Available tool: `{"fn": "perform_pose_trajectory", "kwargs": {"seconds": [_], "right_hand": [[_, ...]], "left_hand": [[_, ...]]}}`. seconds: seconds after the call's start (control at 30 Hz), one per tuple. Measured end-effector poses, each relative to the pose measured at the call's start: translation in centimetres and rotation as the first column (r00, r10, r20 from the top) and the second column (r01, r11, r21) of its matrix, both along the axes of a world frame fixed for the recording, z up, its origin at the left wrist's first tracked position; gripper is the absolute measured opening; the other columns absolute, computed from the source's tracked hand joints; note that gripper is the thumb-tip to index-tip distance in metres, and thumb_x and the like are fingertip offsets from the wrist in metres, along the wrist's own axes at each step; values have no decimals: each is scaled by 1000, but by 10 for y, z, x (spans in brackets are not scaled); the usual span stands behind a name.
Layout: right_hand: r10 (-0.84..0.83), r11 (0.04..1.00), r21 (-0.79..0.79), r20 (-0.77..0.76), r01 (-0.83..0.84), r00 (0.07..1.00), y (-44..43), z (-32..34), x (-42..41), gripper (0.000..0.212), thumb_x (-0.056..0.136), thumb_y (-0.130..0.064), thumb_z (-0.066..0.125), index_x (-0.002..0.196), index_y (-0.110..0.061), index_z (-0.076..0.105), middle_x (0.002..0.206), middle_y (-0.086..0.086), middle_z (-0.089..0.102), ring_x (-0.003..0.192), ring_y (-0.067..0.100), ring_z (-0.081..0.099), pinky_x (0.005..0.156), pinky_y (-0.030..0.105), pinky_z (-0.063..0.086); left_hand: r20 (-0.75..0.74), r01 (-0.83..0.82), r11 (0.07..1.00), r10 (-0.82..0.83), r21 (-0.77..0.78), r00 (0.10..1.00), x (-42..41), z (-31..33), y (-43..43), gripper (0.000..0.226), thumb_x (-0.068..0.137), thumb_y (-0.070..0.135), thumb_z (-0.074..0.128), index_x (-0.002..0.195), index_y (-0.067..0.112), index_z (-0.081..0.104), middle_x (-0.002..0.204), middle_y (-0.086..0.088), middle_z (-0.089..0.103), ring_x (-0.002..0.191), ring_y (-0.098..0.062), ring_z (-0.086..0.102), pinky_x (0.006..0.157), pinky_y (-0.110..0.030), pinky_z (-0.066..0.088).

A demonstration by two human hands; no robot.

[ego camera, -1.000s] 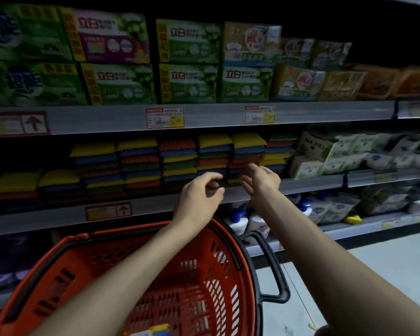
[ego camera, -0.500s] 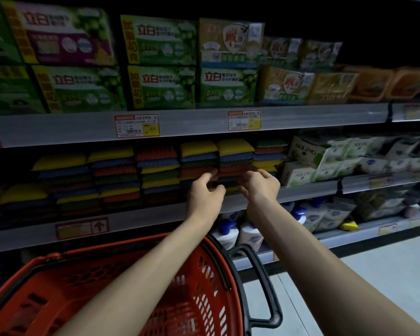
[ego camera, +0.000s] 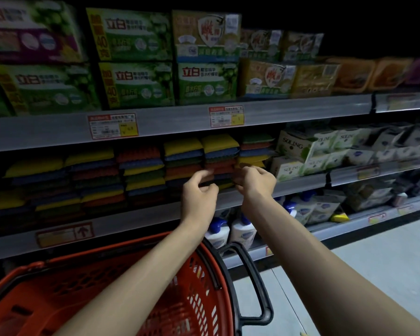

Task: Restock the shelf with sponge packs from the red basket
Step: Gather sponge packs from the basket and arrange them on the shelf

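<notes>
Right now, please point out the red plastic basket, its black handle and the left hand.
red plastic basket (ego camera: pixel 197 309): head view, on its mesh side wall.
black handle (ego camera: pixel 256 282): head view, on its right bar.
left hand (ego camera: pixel 199 194): head view, on its back.

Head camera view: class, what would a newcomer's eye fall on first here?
Bright stacks of sponge packs on the middle shelf, yellow, blue, red and green, stand out. The left hand and right hand reach to them at centre, above a red basket at lower left.
</notes>
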State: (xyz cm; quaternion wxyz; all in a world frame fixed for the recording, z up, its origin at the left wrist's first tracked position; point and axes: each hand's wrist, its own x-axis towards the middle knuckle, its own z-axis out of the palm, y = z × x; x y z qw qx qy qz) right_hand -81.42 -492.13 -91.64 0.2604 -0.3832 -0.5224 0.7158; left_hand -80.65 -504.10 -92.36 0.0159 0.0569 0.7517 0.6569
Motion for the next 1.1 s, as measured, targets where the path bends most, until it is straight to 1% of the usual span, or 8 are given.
{"fn": "perform_pose_trajectory", "kwargs": {"seconds": [0.1, 0.2, 0.4, 0.53, 0.63, 0.73, 1.0, 1.1], "right_hand": [[-38, 999, -40, 3, 38, 999, 16, -3, 3, 21, 88, -10, 65, 107, -12, 72, 86, 7, 74, 79, 23, 71, 77, 39, 60], [-57, 997, -57, -39, 54, 998, 32, -5, 6, 20, 90, -4, 65, 108, -13, 68, 82, 8, 72, 66, 18, 64, 64, 30, 51], [-83, 996, 28, -51, 84, 995, 40, -6, 0, 25, 88, -13, 70, 109, -25, 65, 100, 3, 73, 97, 25, 71, 94, 44, 58], [-83, 995, 57, -59, 87, 995, 42, -5, -1, 33, 88, -15, 69, 121, -20, 69, 100, -4, 71, 100, 23, 68, 99, 49, 56], [-89, 993, 70, -53, 92, 995, 44, -4, 0, 22, 89, -10, 63, 81, -30, 64, 83, -11, 66, 91, 24, 67, 93, 51, 58], [-109, 985, 128, -32, 112, 994, 47, -4, 0, 28, 86, -10, 60, 69, -32, 60, 81, -7, 69, 89, 28, 68, 88, 54, 59], [-84, 972, 219, 0, 82, 996, 57, -5, -3, 22, 87, -8, 57, 94, -23, 71, 85, 3, 71, 78, 25, 63, 84, 51, 59], [-76, 974, 212, -3, 75, 997, 58, -7, -4, 23, 88, -7, 57, 88, -27, 68, 88, 3, 72, 82, 25, 65, 85, 48, 58]], "left_hand": [[-4, 35, 999, -35, 20, 999, 1, 2, 11, 28, 97, 5, 57, 106, 30, 68, 95, 11, 70, 89, -15, 71, 74, -27, 53], [18, 65, 998, -65, 9, 998, 0, 5, 26, 25, 98, 7, 57, 109, 26, 67, 94, 10, 71, 95, -18, 72, 81, -33, 56], [54, 85, 996, -83, -38, 995, -3, 9, 50, 45, 98, 10, 56, 143, 10, 54, 87, 16, 60, 100, -28, 71, 92, -50, 57], [78, 61, 998, -59, -20, 995, -2, 9, 60, 52, 99, 8, 55, 150, 10, 46, 85, 21, 51, 101, -28, 71, 95, -51, 56], [76, 45, 999, -43, -27, 996, 0, 9, 64, 52, 99, 7, 53, 151, 11, 46, 76, 20, 44, 89, -24, 68, 92, -54, 57], [70, 58, 997, -55, -44, 996, -1, 7, 69, 52, 99, 8, 52, 150, 16, 46, 73, 12, 54, 79, -18, 60, 87, -50, 57], [69, 72, 996, -69, -44, 995, -3, 0, 72, 52, 99, 8, 51, 149, 17, 47, 76, 7, 58, 76, -19, 58, 69, -33, 49], [63, 72, 996, -69, -59, 996, -5, -1, 73, 52, 99, 9, 52, 150, 16, 46, 76, 9, 55, 78, -20, 57, 72, -31, 47]]}}
